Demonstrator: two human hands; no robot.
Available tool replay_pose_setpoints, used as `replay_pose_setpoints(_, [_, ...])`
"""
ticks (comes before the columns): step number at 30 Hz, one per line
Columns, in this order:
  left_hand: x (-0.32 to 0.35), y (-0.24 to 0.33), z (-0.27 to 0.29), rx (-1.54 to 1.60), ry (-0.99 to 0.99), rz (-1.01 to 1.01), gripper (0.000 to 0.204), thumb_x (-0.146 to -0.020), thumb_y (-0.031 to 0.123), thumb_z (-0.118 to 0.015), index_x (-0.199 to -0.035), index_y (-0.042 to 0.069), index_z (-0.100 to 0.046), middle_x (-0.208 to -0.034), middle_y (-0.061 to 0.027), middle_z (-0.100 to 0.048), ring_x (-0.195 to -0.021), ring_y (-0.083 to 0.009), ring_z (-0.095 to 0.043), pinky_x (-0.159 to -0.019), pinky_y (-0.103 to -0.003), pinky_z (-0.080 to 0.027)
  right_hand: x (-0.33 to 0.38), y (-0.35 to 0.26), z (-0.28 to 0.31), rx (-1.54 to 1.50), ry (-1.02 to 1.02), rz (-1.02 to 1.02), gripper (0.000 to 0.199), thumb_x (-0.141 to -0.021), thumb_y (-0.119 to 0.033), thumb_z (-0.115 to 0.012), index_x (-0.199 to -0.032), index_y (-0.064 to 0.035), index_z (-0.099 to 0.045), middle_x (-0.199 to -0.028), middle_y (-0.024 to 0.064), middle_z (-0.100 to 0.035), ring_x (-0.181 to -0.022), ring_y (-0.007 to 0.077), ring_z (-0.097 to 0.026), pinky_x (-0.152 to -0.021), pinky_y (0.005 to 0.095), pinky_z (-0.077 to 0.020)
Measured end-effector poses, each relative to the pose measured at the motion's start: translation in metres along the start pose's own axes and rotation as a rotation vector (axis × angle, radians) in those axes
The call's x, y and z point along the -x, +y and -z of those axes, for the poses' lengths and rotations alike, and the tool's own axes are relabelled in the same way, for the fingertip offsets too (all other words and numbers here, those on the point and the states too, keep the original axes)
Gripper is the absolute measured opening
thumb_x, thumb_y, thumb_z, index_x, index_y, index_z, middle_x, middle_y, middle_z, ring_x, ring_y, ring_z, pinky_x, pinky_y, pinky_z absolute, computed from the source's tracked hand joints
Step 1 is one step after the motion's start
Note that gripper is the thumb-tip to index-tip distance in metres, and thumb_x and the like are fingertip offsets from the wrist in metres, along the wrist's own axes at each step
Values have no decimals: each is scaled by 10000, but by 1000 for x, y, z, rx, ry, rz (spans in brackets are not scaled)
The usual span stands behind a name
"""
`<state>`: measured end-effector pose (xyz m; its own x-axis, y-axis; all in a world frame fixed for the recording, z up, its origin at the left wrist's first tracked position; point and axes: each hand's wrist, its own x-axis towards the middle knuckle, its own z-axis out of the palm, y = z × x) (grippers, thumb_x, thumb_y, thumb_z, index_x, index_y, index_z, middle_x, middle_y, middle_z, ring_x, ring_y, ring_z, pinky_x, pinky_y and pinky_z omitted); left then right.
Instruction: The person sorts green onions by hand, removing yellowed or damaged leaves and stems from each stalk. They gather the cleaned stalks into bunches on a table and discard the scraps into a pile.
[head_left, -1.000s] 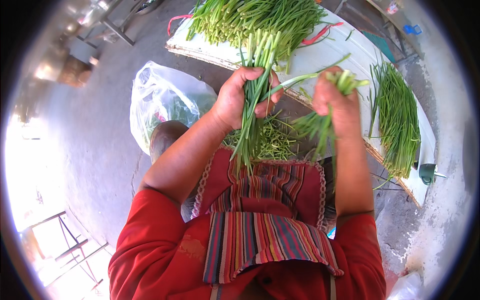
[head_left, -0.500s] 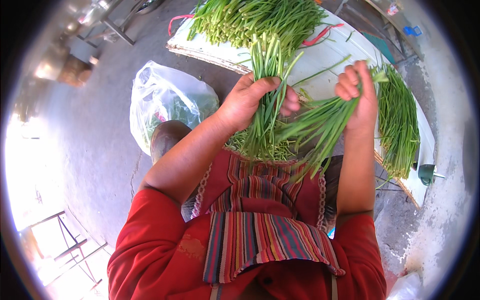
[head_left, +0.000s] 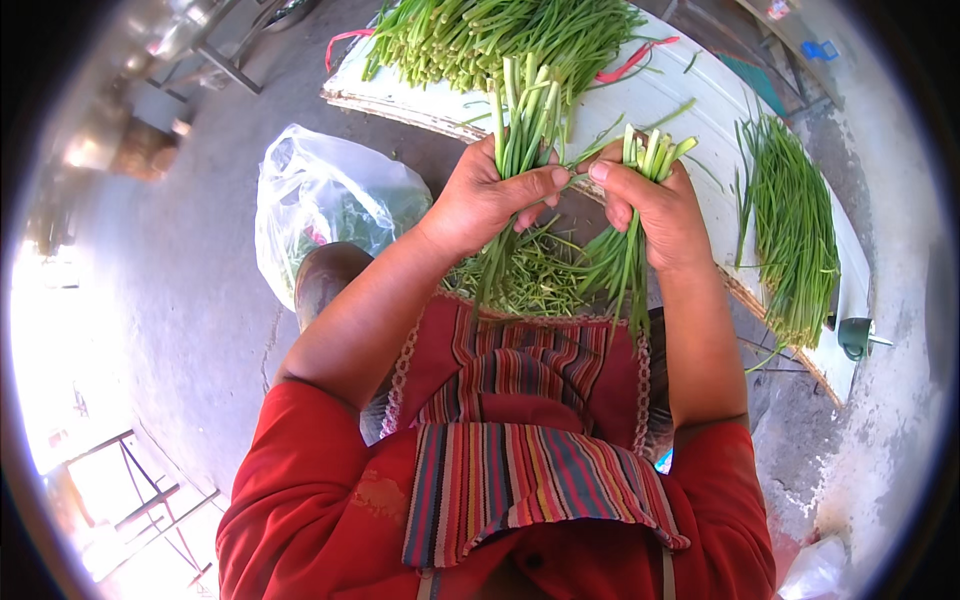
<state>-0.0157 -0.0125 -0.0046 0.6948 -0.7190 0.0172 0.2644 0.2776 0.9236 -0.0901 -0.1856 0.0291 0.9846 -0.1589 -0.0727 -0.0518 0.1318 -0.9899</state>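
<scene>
My left hand (head_left: 480,200) is closed round an upright bunch of garlic chives (head_left: 522,115), pale cut ends up and green leaves hanging below. Close beside it, my right hand (head_left: 660,210) grips a second, smaller bunch (head_left: 652,155) the same way round. The thumbs point at each other with a few thin leaves between them. A large heap of chives (head_left: 470,45) lies on the white board (head_left: 715,140) beyond my hands. At the right, a smaller laid-out pile (head_left: 795,240) rests on the same board. Below my hands lie loose green trimmings (head_left: 525,270).
A clear plastic bag (head_left: 335,195) with greens in it stands on the floor to the left. Red ties (head_left: 635,62) lie by the heap. A dark green cup-like thing (head_left: 855,338) is at the board's right edge, near the wall. A striped apron (head_left: 530,490) covers my lap.
My right hand has come down and left, close to my left hand. Its bunch has turned from sideways to upright, cut ends up. The left hand stays nearly where it was.
</scene>
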Motion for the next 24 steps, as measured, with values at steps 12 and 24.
replay_pose_setpoints(12, [-2,9,6,94,51,-38,105,-793,39,-653,-849,17,-567,-656,-57,-568,-425,-73,-428,-396,-209,-332,-2,-9,33,-272,165,202,149,-759,-67,-679,-872,-36,-586,-725,69,-611,-454,57,-434,-413,186,-348])
replay_pose_setpoints(24, [-3,-8,-2,-258,19,33,79,-811,30,-618,-887,28,-595,-682,-29,-595,-470,-51,-464,-410,-189,-358,0,11,-25,527,172,544,234,-743,-99,-713,-932,-39,-588,-668,26,-561,-595,64,-505,-565,229,-437])
